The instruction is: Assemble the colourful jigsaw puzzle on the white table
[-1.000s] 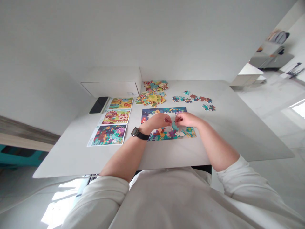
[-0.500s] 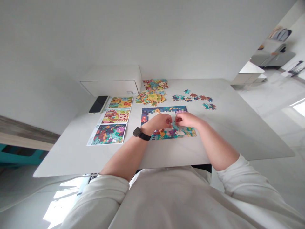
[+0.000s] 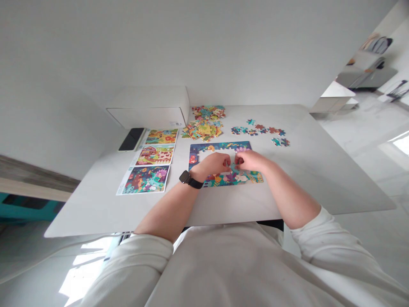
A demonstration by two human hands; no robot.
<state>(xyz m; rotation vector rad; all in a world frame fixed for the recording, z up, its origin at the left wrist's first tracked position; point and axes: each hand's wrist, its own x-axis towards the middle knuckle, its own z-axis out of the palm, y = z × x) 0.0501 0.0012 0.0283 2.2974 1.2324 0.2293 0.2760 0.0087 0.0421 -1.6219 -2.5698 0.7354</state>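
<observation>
Loose pieces (image 3: 272,130) are scattered beyond the left grip (image 3: 214,163) and right grip (image 3: 251,160), both curled over the puzzle (image 3: 222,181), but whether anything is pinched cannot be told.

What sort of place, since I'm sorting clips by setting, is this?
Probably a room at home, possibly an office: a white table by a plain wall, a partly built jigsaw on it, pale furniture beyond.

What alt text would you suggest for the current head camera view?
A left hand and a right hand are over a partly assembled jigsaw puzzle on a white table. Loose pieces lie beyond it; to its left are three printed pictures, a phone and a white box.
</observation>
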